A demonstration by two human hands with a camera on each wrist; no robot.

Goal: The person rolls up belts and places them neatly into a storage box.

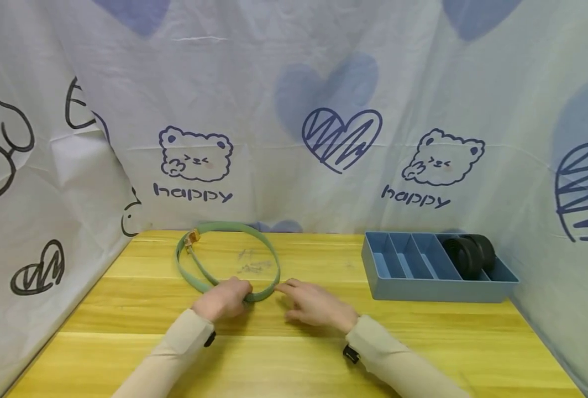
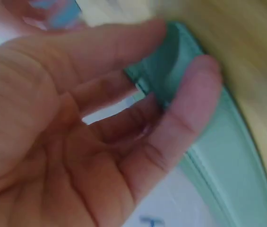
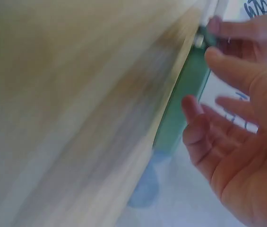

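Observation:
A light green belt (image 1: 229, 226) stands on its edge in a loose loop on the left half of the wooden table. Its gold-coloured buckle (image 1: 192, 238) sits at the loop's far left. My left hand (image 1: 226, 298) pinches the near side of the loop; the left wrist view shows thumb and fingers about the green strap (image 2: 223, 142). Just to the right, my right hand (image 1: 316, 303) hovers low with its fingertips close to the strap. In the right wrist view this hand (image 3: 239, 127) has loosely bent fingers beside the belt (image 3: 185, 94); whether they touch it I cannot tell.
A blue-grey divided box (image 1: 423, 290) stands at the right rear of the table (image 1: 294, 359). Rolled black belts or bands (image 1: 465, 257) lie in its right compartments. A white printed cloth (image 1: 274, 188) hangs behind the table and along both sides.

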